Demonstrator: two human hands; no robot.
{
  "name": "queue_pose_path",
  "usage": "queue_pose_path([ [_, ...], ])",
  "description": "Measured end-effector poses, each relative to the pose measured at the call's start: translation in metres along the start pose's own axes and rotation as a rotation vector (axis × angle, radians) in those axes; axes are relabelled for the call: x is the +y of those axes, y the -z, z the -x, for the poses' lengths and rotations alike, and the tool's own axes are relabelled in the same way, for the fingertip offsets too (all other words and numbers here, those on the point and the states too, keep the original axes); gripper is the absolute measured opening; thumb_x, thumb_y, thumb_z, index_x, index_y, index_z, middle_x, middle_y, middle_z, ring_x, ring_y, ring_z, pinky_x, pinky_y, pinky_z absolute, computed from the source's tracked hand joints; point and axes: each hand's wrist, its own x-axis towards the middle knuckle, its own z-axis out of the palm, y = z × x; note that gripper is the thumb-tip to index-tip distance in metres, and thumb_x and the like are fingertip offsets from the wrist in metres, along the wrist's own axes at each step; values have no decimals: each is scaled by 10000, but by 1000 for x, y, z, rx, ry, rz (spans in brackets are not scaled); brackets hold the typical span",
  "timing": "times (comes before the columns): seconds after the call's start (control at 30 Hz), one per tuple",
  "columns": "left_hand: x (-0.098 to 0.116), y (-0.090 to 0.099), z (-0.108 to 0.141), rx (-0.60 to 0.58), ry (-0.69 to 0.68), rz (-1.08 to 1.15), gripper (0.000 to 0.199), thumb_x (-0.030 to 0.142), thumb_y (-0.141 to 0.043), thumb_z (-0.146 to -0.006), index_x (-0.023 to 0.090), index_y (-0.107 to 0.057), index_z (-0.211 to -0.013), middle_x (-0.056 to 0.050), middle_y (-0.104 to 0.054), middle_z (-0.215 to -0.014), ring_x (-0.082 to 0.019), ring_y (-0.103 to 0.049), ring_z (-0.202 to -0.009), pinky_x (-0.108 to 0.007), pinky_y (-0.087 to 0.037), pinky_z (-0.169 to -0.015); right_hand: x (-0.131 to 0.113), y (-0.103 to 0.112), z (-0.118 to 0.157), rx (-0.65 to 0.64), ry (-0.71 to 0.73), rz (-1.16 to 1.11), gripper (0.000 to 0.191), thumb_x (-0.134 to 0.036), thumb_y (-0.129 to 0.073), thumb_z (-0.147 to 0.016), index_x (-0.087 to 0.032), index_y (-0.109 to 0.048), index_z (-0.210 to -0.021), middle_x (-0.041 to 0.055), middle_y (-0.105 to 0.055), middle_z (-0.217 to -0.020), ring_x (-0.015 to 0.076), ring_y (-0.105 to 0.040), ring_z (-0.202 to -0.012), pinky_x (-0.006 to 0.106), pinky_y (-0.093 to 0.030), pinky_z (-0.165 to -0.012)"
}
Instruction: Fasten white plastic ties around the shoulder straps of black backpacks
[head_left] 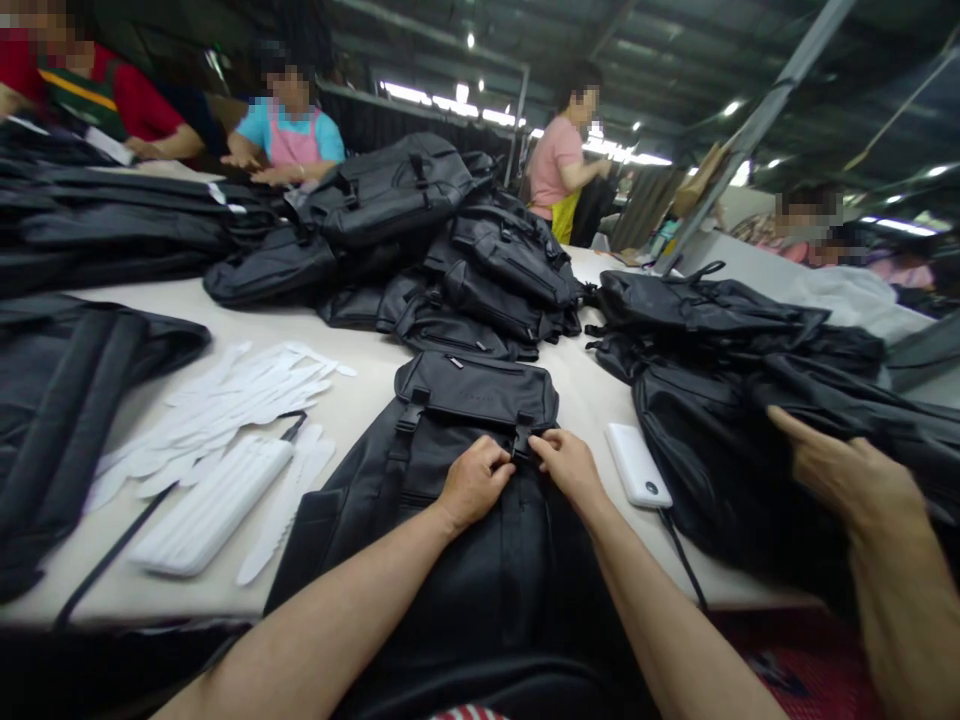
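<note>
A black backpack lies in front of me with its flap toward the far side. On its right strap sits a black plastic buckle. My left hand pinches the lower end of this buckle from the left, fingertips closed. From the other side my right hand grips the same buckle between thumb and fingers. A second buckle is on the flap's left strap. What exactly lies under my fingertips is partly hidden.
Black backpacks pile up at the back and right. White strips and a white power bank with a cable lie left; another white device lies right. A co-worker's hand reaches in at right. Several people stand beyond.
</note>
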Motion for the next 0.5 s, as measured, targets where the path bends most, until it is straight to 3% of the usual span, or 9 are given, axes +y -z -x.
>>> queue_pose_path([
  [0.07, -1, 0, 0, 6, 0, 18, 61, 209, -545, -771, 205, -596, -738, 12, -516, -778, -121, -524, -763, -234, -421, -718, 0, 5, 11, 57, 272, 254, 299, -261, -620, -684, -177, -577, -968, 44, -605, -848, 119, -533, -579, 273, -454, -620],
  [0.13, -2, -1, -1, 7, 10, 24, 66, 205, -544, -769, 210, -608, -754, 12, -517, -783, -120, -524, -762, -230, -426, -713, 0, 5, 22, -10, 494, 411, 400, -216, -570, -715, -194, -528, -1112, 69, -580, -999, 133, -558, -667, 307, -468, -740],
  [0.2, -2, -1, -1, 4, 17, 25, 81, 197, -538, -768, 213, -617, -755, 11, -519, -783, -119, -525, -760, -226, -430, -709, 3, 2, 28, -83, 613, 485, 423, -212, -528, -759, -205, -499, -1181, 85, -563, -1069, 158, -579, -770, 322, -466, -806],
  [0.37, -1, 0, -1, -9, 35, -12, 103, 214, -523, -779, 211, -609, -723, 5, -530, -772, -121, -533, -741, -227, -434, -698, 15, -8, 29, -56, 727, 621, 367, -244, -386, -881, -156, -480, -1225, 132, -581, -1110, 228, -534, -1048, 376, -419, -928],
  [0.5, 0, 0, -2, -20, 49, -96, 118, 215, -514, -782, 204, -587, -690, -2, -540, -764, -128, -541, -717, -234, -429, -667, 20, -11, 28, -65, 711, 747, 379, -257, -326, -912, -103, -493, -1215, 164, -587, -1116, 240, -537, -1048, 372, -423, -919],
])
